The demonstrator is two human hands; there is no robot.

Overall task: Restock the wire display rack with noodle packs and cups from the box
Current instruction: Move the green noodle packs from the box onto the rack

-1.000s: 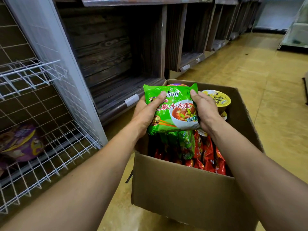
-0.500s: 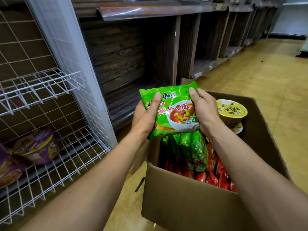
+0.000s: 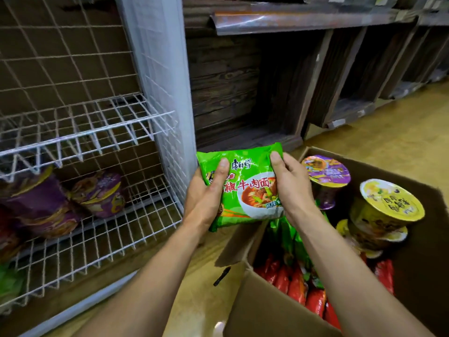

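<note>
I hold a green noodle pack [image 3: 250,188] in both hands, just left of the cardboard box [image 3: 267,310] and above the floor. My left hand [image 3: 206,198] grips its left edge with the thumb across the front. My right hand [image 3: 291,190] grips its right edge. The box holds green and red noodle packs [image 3: 298,283], a purple cup [image 3: 326,176] and yellow cups [image 3: 386,207]. The white wire display rack [image 3: 102,229] stands to the left, with purple packs [image 3: 97,193] on its lower shelf.
The rack's upper wire shelf [image 3: 80,127] holds nothing visible. A white mesh side panel [image 3: 160,76] of the rack stands between it and dark wooden shelving [image 3: 243,93] behind. Yellow floor [image 3: 388,142] stretches to the right. A box flap [image 3: 240,242] sticks out leftward.
Both hands carried the green pack up out of the box and leftward toward the rack. The view swung left, showing more of the rack and a purple cup in the box.
</note>
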